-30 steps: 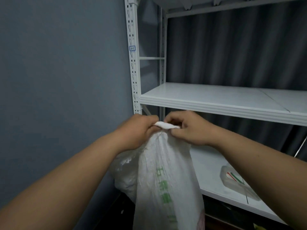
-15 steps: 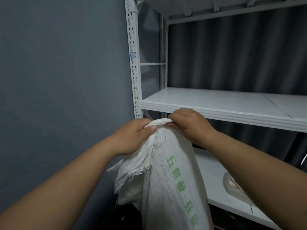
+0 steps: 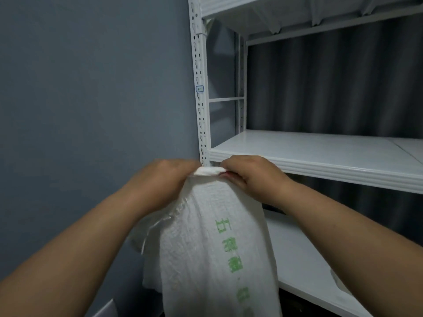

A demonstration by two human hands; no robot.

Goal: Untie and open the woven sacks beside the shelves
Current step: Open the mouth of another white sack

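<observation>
1. Woven sack (image 3: pixel 212 243) hung beside the shelf unit (image 3: pixel 320 154), bunched mouth level with the shelf edge.
2. Our left hand (image 3: pixel 160 181) and right hand (image 3: pixel 249 177) both pinched that mouth.
3. Risk, we judged: uneven pulling could jam the tie tighter.

the sack (image 3: pixel 212 243) runs off the bottom edge (its green print blurred); fingertips hidden behind its top.

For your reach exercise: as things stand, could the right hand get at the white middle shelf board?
Probably yes: the right hand grips the woven sack top just below the middle shelf board, with nothing between, but its grip is occupied.
</observation>
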